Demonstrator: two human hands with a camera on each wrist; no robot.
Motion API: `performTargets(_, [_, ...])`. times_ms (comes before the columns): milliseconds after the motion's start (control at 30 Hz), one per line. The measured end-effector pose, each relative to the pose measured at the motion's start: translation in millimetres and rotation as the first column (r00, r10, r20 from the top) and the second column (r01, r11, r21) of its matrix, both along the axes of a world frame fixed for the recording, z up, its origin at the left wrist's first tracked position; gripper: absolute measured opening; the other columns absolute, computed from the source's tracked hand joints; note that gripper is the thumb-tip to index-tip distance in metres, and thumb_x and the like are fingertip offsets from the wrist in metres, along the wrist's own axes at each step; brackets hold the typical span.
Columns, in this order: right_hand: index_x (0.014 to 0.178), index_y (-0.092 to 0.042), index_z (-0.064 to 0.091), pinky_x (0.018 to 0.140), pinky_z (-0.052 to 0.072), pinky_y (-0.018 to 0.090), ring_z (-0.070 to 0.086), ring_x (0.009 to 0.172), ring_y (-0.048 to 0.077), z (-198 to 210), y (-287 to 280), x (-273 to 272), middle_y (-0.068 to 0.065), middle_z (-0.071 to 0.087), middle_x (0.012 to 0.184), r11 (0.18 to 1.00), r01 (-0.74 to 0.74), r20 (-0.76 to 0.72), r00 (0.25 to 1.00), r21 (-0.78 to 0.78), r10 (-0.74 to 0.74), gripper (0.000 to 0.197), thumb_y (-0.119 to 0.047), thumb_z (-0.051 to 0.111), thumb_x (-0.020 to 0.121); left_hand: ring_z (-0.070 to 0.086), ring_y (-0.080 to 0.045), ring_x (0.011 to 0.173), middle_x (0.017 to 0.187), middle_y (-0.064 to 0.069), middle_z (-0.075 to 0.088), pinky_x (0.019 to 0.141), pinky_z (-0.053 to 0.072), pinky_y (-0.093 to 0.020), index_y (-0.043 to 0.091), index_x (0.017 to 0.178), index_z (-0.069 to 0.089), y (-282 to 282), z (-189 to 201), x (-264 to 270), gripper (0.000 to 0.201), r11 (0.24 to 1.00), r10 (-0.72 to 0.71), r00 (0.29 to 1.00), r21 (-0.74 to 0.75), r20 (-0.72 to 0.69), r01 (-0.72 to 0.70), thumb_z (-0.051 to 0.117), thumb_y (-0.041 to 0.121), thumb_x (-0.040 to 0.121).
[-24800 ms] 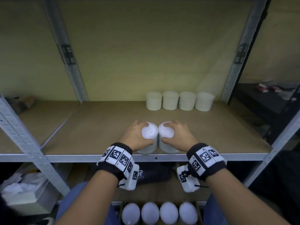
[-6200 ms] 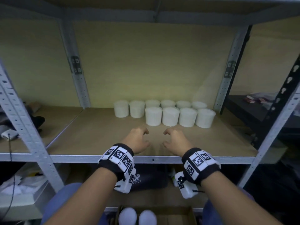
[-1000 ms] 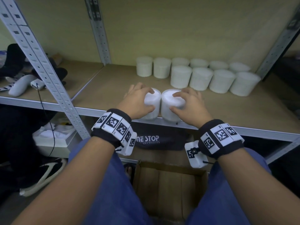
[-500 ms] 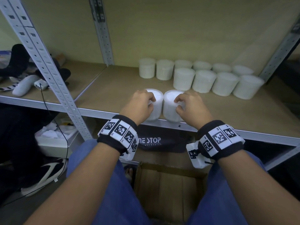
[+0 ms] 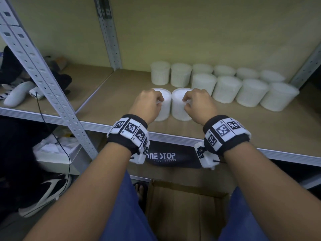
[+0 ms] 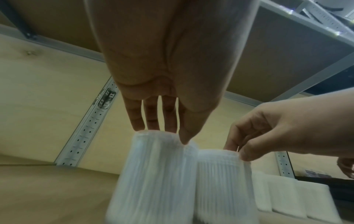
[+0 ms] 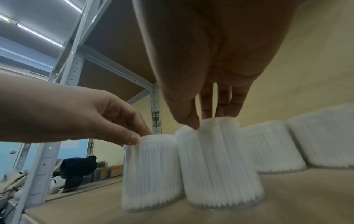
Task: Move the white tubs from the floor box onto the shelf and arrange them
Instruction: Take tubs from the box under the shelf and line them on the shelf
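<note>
Two white tubs stand side by side on the wooden shelf (image 5: 121, 91), a little back from its front edge. My left hand (image 5: 159, 101) pinches the top rim of the left tub (image 5: 165, 108) with fingertips and thumb from above. In the same way my right hand (image 5: 186, 101) pinches the top of the right tub (image 5: 178, 108). The left wrist view shows my left hand (image 6: 162, 134) on its tub (image 6: 157, 174); the right wrist view shows my right hand (image 7: 208, 121) on its tub (image 7: 220, 166). Several more tubs (image 5: 225, 89) stand in two rows behind and to the right. The cardboard floor box (image 5: 187, 214) shows no tubs.
A grey perforated upright (image 5: 52, 79) rises at the left front of the shelf. White gear and dark cloth (image 5: 17, 93) lie in the left bay. A black bag (image 5: 161, 155) hangs under the shelf edge. A sandal (image 5: 45, 193) lies on the floor at left.
Both tubs have slid back from the shelf's front edge toward the rows. My hands have shifted from wrapping the tubs' sides to pinching their tops.
</note>
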State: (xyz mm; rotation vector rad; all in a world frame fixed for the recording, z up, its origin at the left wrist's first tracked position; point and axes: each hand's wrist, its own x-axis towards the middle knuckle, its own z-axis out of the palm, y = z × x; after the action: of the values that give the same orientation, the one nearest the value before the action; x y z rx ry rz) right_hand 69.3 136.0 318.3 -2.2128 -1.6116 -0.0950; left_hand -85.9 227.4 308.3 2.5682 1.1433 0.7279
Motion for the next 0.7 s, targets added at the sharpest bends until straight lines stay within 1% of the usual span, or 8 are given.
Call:
performTargets(67, [0.117, -0.01, 0.065, 0.089, 0.04, 0.029, 0.049, 0.115, 0.028, -0.8, 14.1, 2.7, 0.01, 0.061, 0.121, 1.0, -0.002, 0.008, 1.0, -0.012, 0.002, 0.032, -0.006, 0.05, 0.089, 0.062, -0.024, 0.108, 0.114, -0.006, 0.068, 0.096, 0.049, -0.033, 0.015, 0.107, 0.07, 12.8, -0.2, 5.2, 0.021, 1.0, 0.007, 1.0, -0.02, 0.007, -0.007, 0.057, 0.011, 0.09])
performTargets(133, [0.117, -0.01, 0.065, 0.091, 0.041, 0.03, 0.049, 0.115, 0.029, -1.2, 28.4, 6.2, 0.011, 0.06, 0.122, 1.0, -0.002, 0.014, 1.0, -0.023, 0.002, 0.032, -0.006, 0.049, 0.089, 0.062, -0.024, 0.109, 0.115, -0.006, 0.069, 0.097, 0.049, -0.035, 0.015, 0.107, 0.071, 25.5, -0.7, 10.3, 0.021, 0.999, 0.013, 1.0, -0.037, 0.012, -0.013, 0.057, 0.011, 0.09])
performTargets(233, [0.117, -0.01, 0.065, 0.092, 0.042, 0.033, 0.049, 0.115, 0.03, -1.1, 48.8, 12.2, 0.012, 0.06, 0.122, 0.999, 0.011, 0.013, 1.0, -0.038, -0.01, 0.032, -0.007, 0.049, 0.089, 0.062, -0.024, 0.109, 0.115, -0.007, 0.068, 0.098, 0.048, -0.033, 0.013, 0.107, 0.07, 44.1, -1.0, 17.9, 0.021, 0.998, 0.023, 0.999, -0.054, 0.023, -0.022, 0.058, 0.011, 0.09])
performTargets(300, [0.116, -0.01, 0.065, 0.093, 0.042, 0.033, 0.048, 0.116, 0.029, -0.5, 59.8, 16.0, 0.012, 0.06, 0.121, 0.999, 0.021, 0.013, 1.0, -0.045, -0.02, 0.03, -0.008, 0.05, 0.09, 0.063, -0.024, 0.109, 0.114, -0.007, 0.069, 0.097, 0.048, -0.031, 0.013, 0.107, 0.071, 56.0, -1.0, 22.8, 0.021, 0.999, 0.024, 0.999, -0.05, 0.024, -0.023, 0.057, 0.011, 0.09])
performTargets(433, [0.116, -0.01, 0.065, 0.094, 0.043, 0.034, 0.049, 0.118, 0.03, 1.2, 77.4, 23.9, 0.013, 0.06, 0.121, 0.999, 0.022, -0.005, 1.0, -0.045, -0.023, 0.03, -0.008, 0.05, 0.09, 0.064, -0.025, 0.107, 0.113, -0.009, 0.07, 0.097, 0.049, -0.033, 0.012, 0.106, 0.071, 75.9, -1.6, 32.7, 0.021, 0.998, 0.027, 0.999, -0.064, 0.037, -0.025, 0.058, 0.01, 0.09])
performTargets(600, [0.116, -0.009, 0.066, 0.093, 0.045, 0.035, 0.053, 0.116, 0.03, 4.5, 93.1, 32.8, 0.014, 0.061, 0.121, 0.999, 0.017, -0.008, 1.0, -0.051, -0.018, 0.03, -0.007, 0.05, 0.09, 0.065, -0.025, 0.106, 0.113, -0.009, 0.07, 0.097, 0.051, -0.034, 0.012, 0.106, 0.071, 95.3, -2.0, 44.3, 0.021, 0.997, 0.026, 0.999, -0.067, 0.033, -0.023, 0.059, 0.009, 0.089])
performTargets(700, [0.116, -0.009, 0.066, 0.094, 0.046, 0.036, 0.052, 0.117, 0.031, 3.3, 100.0, 37.3, 0.014, 0.06, 0.122, 0.999, 0.018, -0.017, 1.0, -0.049, -0.019, 0.032, -0.005, 0.048, 0.09, 0.065, -0.025, 0.105, 0.113, -0.009, 0.07, 0.096, 0.051, -0.033, 0.011, 0.107, 0.071, 104.5, -1.8, 49.3, 0.022, 0.998, 0.018, 1.0, -0.068, 0.02, -0.017, 0.058, 0.008, 0.089])
